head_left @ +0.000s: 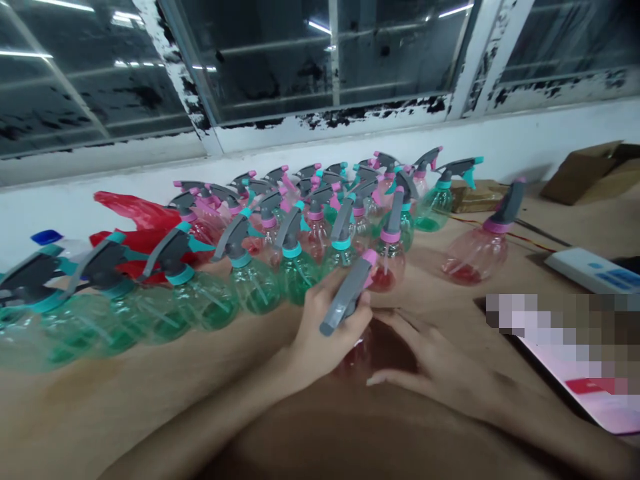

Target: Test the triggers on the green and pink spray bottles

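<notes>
My left hand (333,327) is wrapped round the neck of a pink spray bottle (354,363), just under its grey trigger head with a pink nozzle. The clear pink body shows below the fingers, close to the table edge. To the right of this bottle, my right hand (433,357) has its thumb and fingers spread apart, with a gap between them. Whether its fingertips touch the bottle I cannot tell. Just beyond my left hand stand another pink spray bottle (387,270) and a row of green spray bottles (257,287) with some liquid inside.
Several more pink and green spray bottles crowd toward the wall. A lone pink spray bottle (475,253) leans at right. Around it lie a cardboard box (583,173), a white device (590,270) and a pink-screened phone (595,393). A red plastic bag (137,213) lies at left.
</notes>
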Demonstrator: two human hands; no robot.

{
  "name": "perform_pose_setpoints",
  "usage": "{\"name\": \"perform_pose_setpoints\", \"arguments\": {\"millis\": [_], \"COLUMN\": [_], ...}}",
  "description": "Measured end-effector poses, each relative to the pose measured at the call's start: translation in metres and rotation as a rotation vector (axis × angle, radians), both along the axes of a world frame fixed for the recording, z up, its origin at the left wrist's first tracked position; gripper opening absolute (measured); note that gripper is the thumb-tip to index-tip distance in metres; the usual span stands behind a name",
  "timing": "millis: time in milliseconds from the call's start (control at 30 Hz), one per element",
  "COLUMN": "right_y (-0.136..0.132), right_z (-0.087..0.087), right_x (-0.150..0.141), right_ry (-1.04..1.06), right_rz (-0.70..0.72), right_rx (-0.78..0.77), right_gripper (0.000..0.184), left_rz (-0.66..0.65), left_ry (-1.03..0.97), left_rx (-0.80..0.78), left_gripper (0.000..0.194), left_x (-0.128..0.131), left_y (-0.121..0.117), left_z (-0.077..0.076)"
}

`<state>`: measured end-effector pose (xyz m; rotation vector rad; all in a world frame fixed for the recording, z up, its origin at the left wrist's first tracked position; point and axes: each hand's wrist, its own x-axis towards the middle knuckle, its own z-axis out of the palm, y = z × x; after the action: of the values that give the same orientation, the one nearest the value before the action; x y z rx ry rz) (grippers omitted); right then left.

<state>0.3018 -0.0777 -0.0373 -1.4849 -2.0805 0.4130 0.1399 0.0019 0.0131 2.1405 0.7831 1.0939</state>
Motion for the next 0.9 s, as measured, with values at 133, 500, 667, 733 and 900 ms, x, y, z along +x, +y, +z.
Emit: {"name": "perform_pose_setpoints", "arguments": {"millis": [133, 500, 667, 733, 900], "right_y": [-0.011, -0.017, -0.003, 0.008, 0.029], "right_z": [0.006, 0.011, 0.01, 0.012, 0.015], "right_x": [0.004, 0.068, 0.099, 0.107, 0.116], "right_ry": [0.01, -0.033, -0.156, -0.207, -0.245], "right_rz": [-0.128, -0.341, -0.414, -0.431, -0.498], "right_rx": [0.063, 0.149, 0.227, 0.284, 0.32], "right_gripper": [0.072, 0.06, 0.062, 0.058, 0.056], "left_rz": [-0.132, -0.32, -0.207, -0.186, -0.142], "left_ry": [-0.053, 0.09, 0.165, 0.184, 0.278], "left_rx": [-0.004, -0.092, -0.112, -0.159, -0.244], "left_gripper": [0.02, 0.072, 0.044, 0.034, 0.019], "left_x": [0.036, 0.093, 0.063, 0.052, 0.035], "left_y": [-0.008, -0.007, -0.005, -0.004, -0.001], "left_z": [-0.007, -0.003, -0.015, -0.019, -0.029]}}
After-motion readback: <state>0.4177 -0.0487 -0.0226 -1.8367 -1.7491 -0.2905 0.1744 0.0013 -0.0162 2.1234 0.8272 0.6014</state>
